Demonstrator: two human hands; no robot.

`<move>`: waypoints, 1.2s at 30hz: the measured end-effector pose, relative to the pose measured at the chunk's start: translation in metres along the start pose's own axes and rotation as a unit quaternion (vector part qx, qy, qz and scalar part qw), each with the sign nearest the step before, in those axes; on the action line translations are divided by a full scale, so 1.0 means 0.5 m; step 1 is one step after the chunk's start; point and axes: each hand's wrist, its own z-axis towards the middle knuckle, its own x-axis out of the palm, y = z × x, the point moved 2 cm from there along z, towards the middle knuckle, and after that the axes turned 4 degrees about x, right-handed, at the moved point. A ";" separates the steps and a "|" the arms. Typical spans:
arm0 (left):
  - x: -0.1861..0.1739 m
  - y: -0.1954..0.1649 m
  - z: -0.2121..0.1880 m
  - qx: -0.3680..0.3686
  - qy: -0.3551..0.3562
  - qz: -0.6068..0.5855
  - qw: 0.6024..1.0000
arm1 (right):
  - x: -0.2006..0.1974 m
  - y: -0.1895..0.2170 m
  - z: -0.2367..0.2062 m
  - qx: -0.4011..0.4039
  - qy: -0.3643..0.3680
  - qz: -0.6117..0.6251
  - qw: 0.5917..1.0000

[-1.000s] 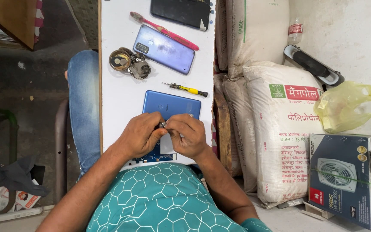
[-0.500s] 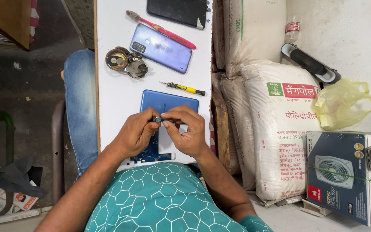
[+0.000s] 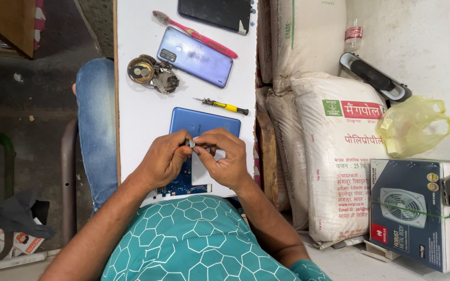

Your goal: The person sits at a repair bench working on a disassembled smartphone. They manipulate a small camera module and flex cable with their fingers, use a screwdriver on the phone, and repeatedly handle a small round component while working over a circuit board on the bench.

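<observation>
Flanking hands (image 3: 199,156): screwdriver (image 3: 221,105) (yellow), phone (image 3: 195,57).

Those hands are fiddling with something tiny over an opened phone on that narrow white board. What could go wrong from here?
1. The small part pinched between the left hand and right hand could slip and be lost on the floor beside the narrow board.
2. The opened blue phone lies with its circuit board bare under the hands; a slip might scratch it.
3. The yellow screwdriver lies loose and might roll off.

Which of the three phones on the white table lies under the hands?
The blue opened phone, nearest the person, lies under both hands; the lilac phone and the black phone lie farther up, untouched.
</observation>
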 end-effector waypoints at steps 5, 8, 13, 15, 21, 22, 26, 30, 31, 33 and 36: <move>-0.012 -0.002 0.005 0.029 -0.006 0.074 0.997 | 0.002 0.011 0.015 -0.057 0.014 -0.074 0.996; -0.019 -0.002 0.011 0.035 -0.002 0.102 0.994 | -0.003 0.016 0.034 -0.111 0.031 -0.117 0.986; -0.030 -0.003 0.017 0.045 0.002 0.120 0.992 | -0.005 0.016 0.056 -0.168 0.040 -0.156 0.973; -0.033 -0.004 0.018 0.052 0.002 0.118 0.992 | -0.002 0.016 0.058 -0.190 0.029 -0.175 0.966; -0.037 0.004 0.024 0.053 0.002 0.111 0.992 | 0.014 0.008 0.061 -0.194 -0.011 -0.148 0.970; -0.038 0.006 0.024 0.053 0.000 0.109 0.993 | 0.017 0.007 0.062 -0.193 -0.015 -0.147 0.970; -0.039 0.016 0.028 0.055 -0.006 0.109 0.992 | 0.022 0.005 0.067 -0.191 -0.019 -0.147 0.970; -0.044 0.022 0.030 0.057 -0.010 0.105 0.993 | 0.026 0.003 0.073 -0.195 -0.016 -0.148 0.970; -0.045 0.022 0.030 0.054 -0.010 0.104 0.993 | 0.027 0.002 0.073 -0.193 -0.014 -0.146 0.970; -0.047 0.022 0.032 0.050 -0.009 0.102 0.993 | 0.029 0.000 0.075 -0.190 -0.010 -0.143 0.971; -0.056 0.022 0.036 0.038 -0.021 0.066 0.997 | 0.026 -0.008 0.081 -0.160 0.014 -0.132 0.978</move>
